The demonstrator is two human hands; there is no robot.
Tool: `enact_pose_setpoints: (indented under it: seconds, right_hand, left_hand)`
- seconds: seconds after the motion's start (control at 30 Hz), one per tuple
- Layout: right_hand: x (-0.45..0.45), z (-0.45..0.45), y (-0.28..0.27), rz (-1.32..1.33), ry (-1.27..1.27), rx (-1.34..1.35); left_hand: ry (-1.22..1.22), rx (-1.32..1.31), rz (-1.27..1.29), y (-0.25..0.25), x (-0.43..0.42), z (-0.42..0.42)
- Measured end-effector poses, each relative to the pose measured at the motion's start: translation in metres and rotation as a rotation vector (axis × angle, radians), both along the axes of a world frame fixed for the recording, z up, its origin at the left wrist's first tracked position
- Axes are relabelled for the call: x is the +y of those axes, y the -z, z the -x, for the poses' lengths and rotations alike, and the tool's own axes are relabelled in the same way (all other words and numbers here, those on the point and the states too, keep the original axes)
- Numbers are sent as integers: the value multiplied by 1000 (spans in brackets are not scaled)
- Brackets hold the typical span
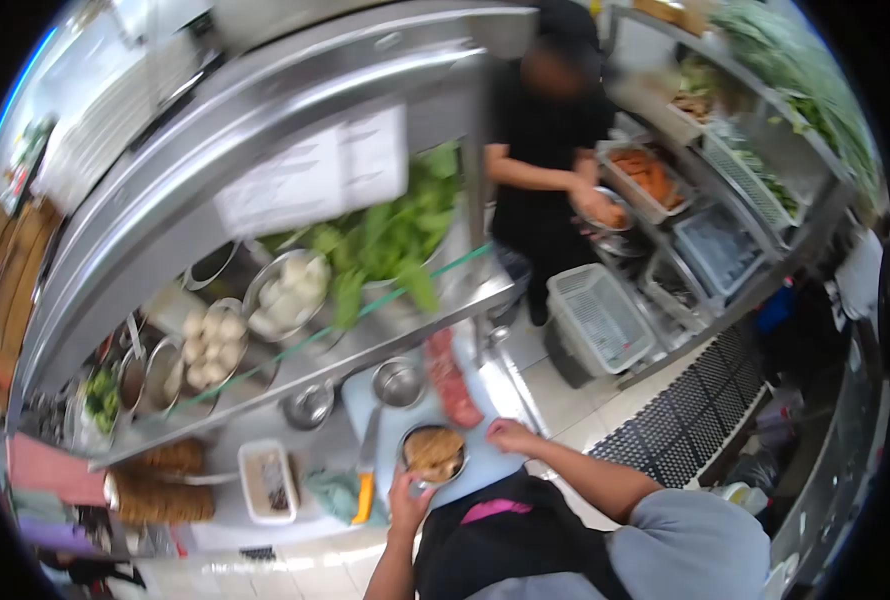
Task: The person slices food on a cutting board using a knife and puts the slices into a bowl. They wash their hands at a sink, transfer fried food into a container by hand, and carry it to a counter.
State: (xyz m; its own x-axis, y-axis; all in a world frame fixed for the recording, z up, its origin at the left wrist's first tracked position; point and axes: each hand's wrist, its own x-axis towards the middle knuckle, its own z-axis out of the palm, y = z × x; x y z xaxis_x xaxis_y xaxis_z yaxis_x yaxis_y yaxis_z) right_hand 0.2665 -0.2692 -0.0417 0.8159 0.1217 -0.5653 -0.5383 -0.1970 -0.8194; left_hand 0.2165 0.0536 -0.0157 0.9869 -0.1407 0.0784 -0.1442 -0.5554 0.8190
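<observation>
My left hand holds the near left rim of a round metal bowl of brown food, at the near edge of a light blue cutting board. To its right, my right hand hangs over the board's right edge, fingers curled in; whether they hold anything is too small to tell. A long strip of raw red meat lies between the bowl and the far edge. An empty metal bowl sits left of the meat. Left of my left hand is a knife with a yellow handle, by a green cloth.
A steel shelf with leafy greens and bowls of white pieces overhangs the counter's far side. A co-worker holds a bowl beside a rack of food trays. A white container stands left; a plastic basket stands right.
</observation>
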Motion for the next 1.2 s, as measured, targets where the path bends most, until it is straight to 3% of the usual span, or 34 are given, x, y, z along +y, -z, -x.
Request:
enact_pose_setpoints:
  seconds: [0.13, 0.3, 0.4, 0.57, 0.63, 0.7, 0.77, 0.8, 0.83, 0.87, 0.9, 0.93, 1.07, 1.2]
  right_hand:
    - [-10, 18, -6, -142, 215, 61]
    - [-17, 82, -18, -121, 540, 35]
    - [-20, 154, 2, -72, 720, 14]
    - [-8, 318, 51, 120, 801, 329]
    - [8, 390, 64, 123, 911, 454]
    - [26, 454, 68, 105, 1013, 640]
    - [45, 532, 104, 33, 1166, 796]
    - [58, 552, 99, 11, 1247, 777]
    - [75, 562, 91, 36, 1272, 799]
    - [92, 568, 85, 60, 1283, 828]
    - [105, 572, 82, 36, 1328, 818]
    - [115, 575, 78, 13, 1368, 740]
    - [162, 583, 71, -70, 1460, 509]
    - [218, 610, 85, -138, 1431, 413]
  left_hand:
    - [34, -45, -26, -16, -3, -17]
    - [254, -189, -269, -56, 32, -33]
    - [254, -259, -210, -62, 65, -51]
    - [166, -215, -213, -60, 115, -102]
    - [56, -216, -303, -42, 131, -127]
    - [-105, -538, -639, -37, 143, -149]
    - [-128, -591, -828, -1, 171, -174]
    - [-54, -302, -872, -27, 170, -175]
    - [-16, -206, -919, -14, 182, -189]
    - [-27, -219, -796, -4, 194, -194]
    - [-70, -173, -842, -14, 192, -188]
    - [-121, -122, -890, -36, 191, -179]
    - [54, -121, -756, -137, 171, -116]
    - [727, -533, -243, -206, 75, -69]
